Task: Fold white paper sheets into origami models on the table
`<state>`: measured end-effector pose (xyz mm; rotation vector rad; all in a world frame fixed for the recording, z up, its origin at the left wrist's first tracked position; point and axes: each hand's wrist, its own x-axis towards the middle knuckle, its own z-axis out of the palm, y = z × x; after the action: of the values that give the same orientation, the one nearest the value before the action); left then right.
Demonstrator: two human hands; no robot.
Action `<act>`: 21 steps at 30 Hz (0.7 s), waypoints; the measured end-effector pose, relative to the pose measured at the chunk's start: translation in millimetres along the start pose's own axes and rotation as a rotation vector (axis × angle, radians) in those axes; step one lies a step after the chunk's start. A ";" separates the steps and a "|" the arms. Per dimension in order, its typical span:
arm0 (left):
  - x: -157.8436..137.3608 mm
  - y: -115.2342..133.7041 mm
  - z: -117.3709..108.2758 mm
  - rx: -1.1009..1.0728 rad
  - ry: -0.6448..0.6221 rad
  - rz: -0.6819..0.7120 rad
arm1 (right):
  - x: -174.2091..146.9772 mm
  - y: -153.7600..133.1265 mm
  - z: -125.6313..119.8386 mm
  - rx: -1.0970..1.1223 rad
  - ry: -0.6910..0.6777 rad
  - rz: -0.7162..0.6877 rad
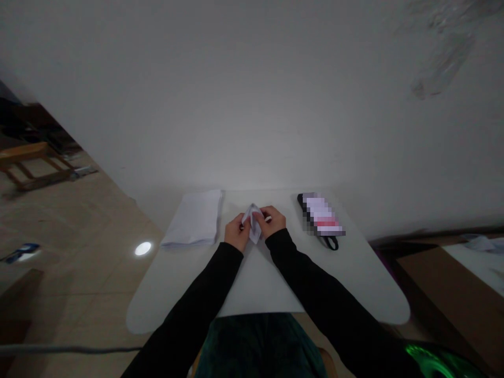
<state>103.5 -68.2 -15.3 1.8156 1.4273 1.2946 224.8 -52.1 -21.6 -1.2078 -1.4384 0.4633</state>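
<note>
Between my two hands is a small folded piece of white paper (pixel 255 231), with creased flaps and a pointed lower end. My left hand (pixel 237 233) pinches its left side, thumb toward the middle. On the other side, my right hand (pixel 273 222) grips the paper with thumb and fingers. Both hands are just above or on the white table (pixel 263 289); I cannot tell whether the paper touches it. A stack of white paper sheets (pixel 195 218) lies to the left of my hands.
A phone (pixel 321 214) with a blurred screen and a black strap lies on the table's right side. The wall (pixel 252 105) rises directly behind the table. A cardboard box (pixel 452 289) stands at the right, and a wooden stool (pixel 31 157) is far left on the tiled floor.
</note>
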 end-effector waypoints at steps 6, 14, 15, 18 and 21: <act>2.0 1.6 -3.2 -0.052 0.112 -0.016 | -2.2 -5.4 2.2 0.098 -0.119 0.016; 0.4 6.8 -1.8 -0.026 0.091 0.047 | -3.5 -15.3 -4.1 0.033 -0.011 -0.132; 0.0 6.8 -1.4 -0.019 0.088 0.061 | -2.9 -15.1 -4.6 0.029 -0.007 -0.129; -0.9 4.6 -1.4 0.020 0.087 0.107 | -0.8 -12.1 -4.0 0.028 -0.029 -0.105; -2.1 0.9 -2.6 0.076 0.083 0.153 | 2.1 -7.0 -2.8 0.039 -0.096 -0.045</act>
<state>101.7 -70.9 -14.2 1.9750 1.4226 1.4236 224.8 -54.0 -14.0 -1.1329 -1.5280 0.5226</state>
